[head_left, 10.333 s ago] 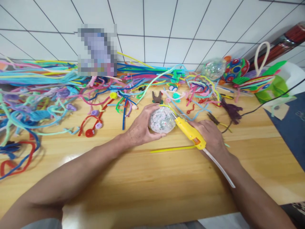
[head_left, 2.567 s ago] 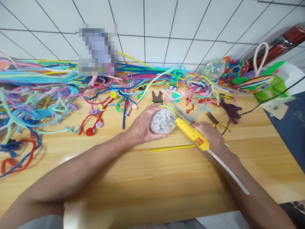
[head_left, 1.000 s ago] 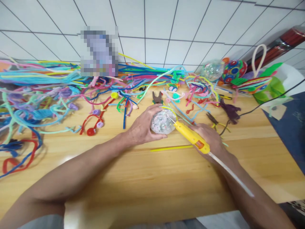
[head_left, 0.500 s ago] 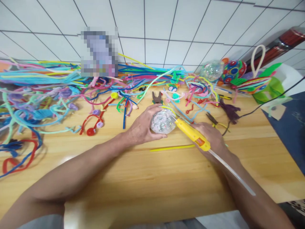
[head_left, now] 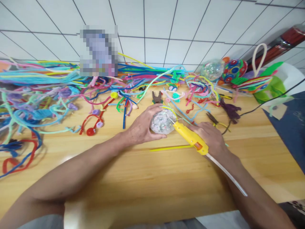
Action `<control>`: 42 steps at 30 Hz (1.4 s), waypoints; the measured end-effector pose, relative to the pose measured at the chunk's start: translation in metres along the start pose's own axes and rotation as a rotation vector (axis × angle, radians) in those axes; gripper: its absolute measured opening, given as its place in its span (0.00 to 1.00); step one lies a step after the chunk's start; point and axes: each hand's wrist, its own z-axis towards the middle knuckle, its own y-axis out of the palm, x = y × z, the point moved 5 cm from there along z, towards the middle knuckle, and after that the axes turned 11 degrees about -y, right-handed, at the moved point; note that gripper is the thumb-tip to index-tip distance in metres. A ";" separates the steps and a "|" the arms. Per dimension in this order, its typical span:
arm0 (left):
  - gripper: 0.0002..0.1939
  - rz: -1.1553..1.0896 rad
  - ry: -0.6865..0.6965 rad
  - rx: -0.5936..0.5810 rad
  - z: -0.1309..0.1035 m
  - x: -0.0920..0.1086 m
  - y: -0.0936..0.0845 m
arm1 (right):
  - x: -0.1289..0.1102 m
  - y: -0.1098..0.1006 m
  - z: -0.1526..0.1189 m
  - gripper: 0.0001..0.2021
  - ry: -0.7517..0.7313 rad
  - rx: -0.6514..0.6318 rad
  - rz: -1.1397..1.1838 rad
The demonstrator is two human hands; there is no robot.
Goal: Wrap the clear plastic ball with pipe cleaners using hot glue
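My left hand (head_left: 143, 125) is closed around the side of a clear ball with a speckled, glittery filling (head_left: 162, 121). A thin yellow strip runs along the ball's far edge. In my right hand (head_left: 211, 136) is a yellow hot glue gun (head_left: 190, 137), its metal nozzle at the ball's right upper surface; whether it touches I cannot tell. A clear glue stick (head_left: 226, 173) sticks out of the gun's back end. Between my hands, a yellow pipe cleaner (head_left: 171, 148) lies on the table, its right end hidden by the gun and hand.
Pliers (head_left: 157, 97) lie just beyond the ball, and a second pair (head_left: 212, 118) beyond my right hand. Colourful pipe cleaners (head_left: 54, 78) are heaped along the wall. At the back right are another clear ball (head_left: 213, 69), a decorated ball (head_left: 234, 71) and a black cord (head_left: 264, 103).
The glue gun has shifted slightly left, its nozzle now farther over the ball. The glue stick's back end has swung left. My left hand and the ball have hardly moved.
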 end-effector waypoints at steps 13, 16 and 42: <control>0.51 0.023 0.028 0.012 0.000 0.003 0.000 | 0.001 0.002 -0.002 0.17 0.039 0.019 0.003; 0.52 0.024 0.025 0.020 0.000 0.002 0.000 | 0.001 0.000 -0.001 0.15 0.036 0.012 0.004; 0.52 -0.002 0.023 0.009 0.000 0.003 0.000 | 0.001 -0.001 0.001 0.19 0.004 -0.009 -0.069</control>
